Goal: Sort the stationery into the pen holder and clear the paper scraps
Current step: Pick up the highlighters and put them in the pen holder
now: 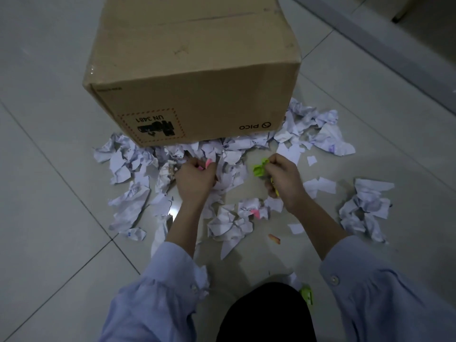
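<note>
Head view: the left hand (195, 178) curls round a pink scrap (208, 164), and the right hand (283, 178) pinches a crumpled green scrap (259, 169). White paper scraps (229, 225) litter the tiled floor (61, 193) around and between both hands. Just beyond the hands, a cardboard box (197, 70) stands over the far edge of the heap.

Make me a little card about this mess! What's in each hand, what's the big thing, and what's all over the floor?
left hand: grips a pink item
right hand: pinches a green item
big thing: cardboard box, standing on the floor
floor: grey tiles
mess: crumpled white paper scraps, spread in front of the box and around both hands
</note>
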The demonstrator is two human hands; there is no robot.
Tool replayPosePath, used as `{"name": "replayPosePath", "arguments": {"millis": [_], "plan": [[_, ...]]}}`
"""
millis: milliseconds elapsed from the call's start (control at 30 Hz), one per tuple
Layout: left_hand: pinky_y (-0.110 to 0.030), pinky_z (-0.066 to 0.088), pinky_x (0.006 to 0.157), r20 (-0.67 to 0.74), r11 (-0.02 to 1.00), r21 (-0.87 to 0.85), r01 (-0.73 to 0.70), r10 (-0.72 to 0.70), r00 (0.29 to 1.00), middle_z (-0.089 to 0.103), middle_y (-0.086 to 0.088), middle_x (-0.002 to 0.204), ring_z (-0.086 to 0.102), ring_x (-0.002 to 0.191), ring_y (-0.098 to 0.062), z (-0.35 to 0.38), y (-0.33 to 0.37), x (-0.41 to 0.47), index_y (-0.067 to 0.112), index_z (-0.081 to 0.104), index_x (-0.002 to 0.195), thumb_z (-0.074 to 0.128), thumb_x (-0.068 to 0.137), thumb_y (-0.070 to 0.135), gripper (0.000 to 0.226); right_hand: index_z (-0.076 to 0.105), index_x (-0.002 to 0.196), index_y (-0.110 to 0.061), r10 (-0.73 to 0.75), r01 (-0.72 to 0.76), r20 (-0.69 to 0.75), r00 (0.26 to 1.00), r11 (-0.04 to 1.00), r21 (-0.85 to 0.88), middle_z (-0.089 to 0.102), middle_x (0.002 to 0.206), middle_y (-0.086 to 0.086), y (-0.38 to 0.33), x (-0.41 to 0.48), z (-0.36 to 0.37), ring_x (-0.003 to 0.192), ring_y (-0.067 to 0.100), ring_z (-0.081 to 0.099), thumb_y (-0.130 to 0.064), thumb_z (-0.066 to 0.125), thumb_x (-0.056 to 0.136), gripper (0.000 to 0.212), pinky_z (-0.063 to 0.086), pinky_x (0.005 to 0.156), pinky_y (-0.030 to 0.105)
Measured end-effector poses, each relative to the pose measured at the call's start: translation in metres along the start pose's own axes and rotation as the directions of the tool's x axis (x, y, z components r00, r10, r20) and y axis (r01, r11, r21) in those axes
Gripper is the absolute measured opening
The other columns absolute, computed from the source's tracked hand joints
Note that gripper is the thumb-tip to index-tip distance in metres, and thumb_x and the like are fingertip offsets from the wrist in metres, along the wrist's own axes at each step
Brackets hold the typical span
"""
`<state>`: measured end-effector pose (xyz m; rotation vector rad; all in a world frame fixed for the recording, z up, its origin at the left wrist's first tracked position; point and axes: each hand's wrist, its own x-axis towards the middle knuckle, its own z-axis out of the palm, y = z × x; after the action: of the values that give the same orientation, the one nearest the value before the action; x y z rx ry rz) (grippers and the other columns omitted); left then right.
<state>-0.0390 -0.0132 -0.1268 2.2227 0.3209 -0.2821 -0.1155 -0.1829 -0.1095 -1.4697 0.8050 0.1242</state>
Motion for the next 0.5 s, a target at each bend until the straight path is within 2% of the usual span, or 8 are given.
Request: {"name": "replayPosePath", "arguments": {"millis": [100,167,233,300,400,500], "plan": [[-0.023,0.033,0.050,0.049,0.999,0.012,-0.043,0.043,0.998,0.052,-0.006,0.053,0.043,0.048,-0.014,-0.007,-0.008,-0.009,0.003,0.050,0.057,0.064,0.072,0.024,0.030,0.043,0.065,-0.016,0.078,-0.114,0.108,0.991,0.915,0.386,0.055,0.071,0.020,0.001,-0.005,-0.013,0.037,0.019,0.041,0.000,0.037,0.092,0.032,0.024,0.037,0.017],[-0.024,0.032,0.052,0.087,0.996,0.027,-0.084,0.081,0.993,0.049,-0.007,0.054,0.040,0.050,-0.016,-0.010,-0.011,-0.014,0.001,0.050,0.057,0.067,0.068,0.019,0.028,0.055,0.080,-0.014,0.083,-0.142,0.136,0.987,0.844,0.517,0.065,0.074,0.012,0.002,-0.007,-0.022,0.042,0.018,0.049,0.001,0.035,0.091,0.027,0.027,0.035,0.015],[-0.025,0.035,0.054,0.115,0.994,0.048,-0.100,0.094,0.989,0.050,-0.002,0.056,0.044,0.052,-0.016,-0.013,-0.011,-0.019,0.009,0.049,0.056,0.069,0.065,0.018,0.023,0.061,0.096,-0.016,0.092,-0.158,0.143,0.985,0.805,0.571,0.068,0.078,0.006,0.002,-0.007,-0.032,0.055,0.018,0.061,-0.004,0.036,0.092,0.029,0.028,0.035,0.014],[-0.025,0.038,0.056,0.100,0.990,0.076,-0.115,0.107,0.989,0.053,0.002,0.061,0.048,0.058,-0.012,-0.014,-0.008,-0.026,0.016,0.048,0.060,0.070,0.065,0.021,0.023,0.063,0.098,-0.017,0.117,-0.182,0.146,0.982,0.778,0.602,0.069,0.084,0.003,0.002,-0.007,-0.041,0.068,0.019,0.067,-0.008,0.034,0.093,0.031,0.028,0.036,0.014],[-0.011,0.036,0.053,0.046,0.982,0.039,-0.187,0.185,0.982,0.053,0.010,0.061,0.050,0.061,0.001,-0.016,0.000,-0.036,0.026,0.047,0.063,0.068,0.070,0.025,0.022,0.060,0.084,-0.014,0.147,-0.204,0.141,0.979,0.734,0.648,0.068,0.084,0.006,0.000,-0.004,-0.047,0.071,0.022,0.069,-0.011,0.031,0.090,0.030,0.026,0.038,0.013],[-0.005,0.036,0.054,0.202,0.955,0.008,-0.295,0.288,0.936,0.054,0.010,0.059,0.050,0.060,0.003,-0.017,0.007,-0.044,0.029,0.056,0.068,0.069,0.075,0.026,0.015,0.053,0.071,-0.016,0.186,-0.229,0.135,0.973,0.727,0.647,0.067,0.081,0.005,-0.002,0.003,-0.048,0.064,0.021,0.068,-0.017,0.041,0.091,0.023,0.026,0.036,0.013]]}}
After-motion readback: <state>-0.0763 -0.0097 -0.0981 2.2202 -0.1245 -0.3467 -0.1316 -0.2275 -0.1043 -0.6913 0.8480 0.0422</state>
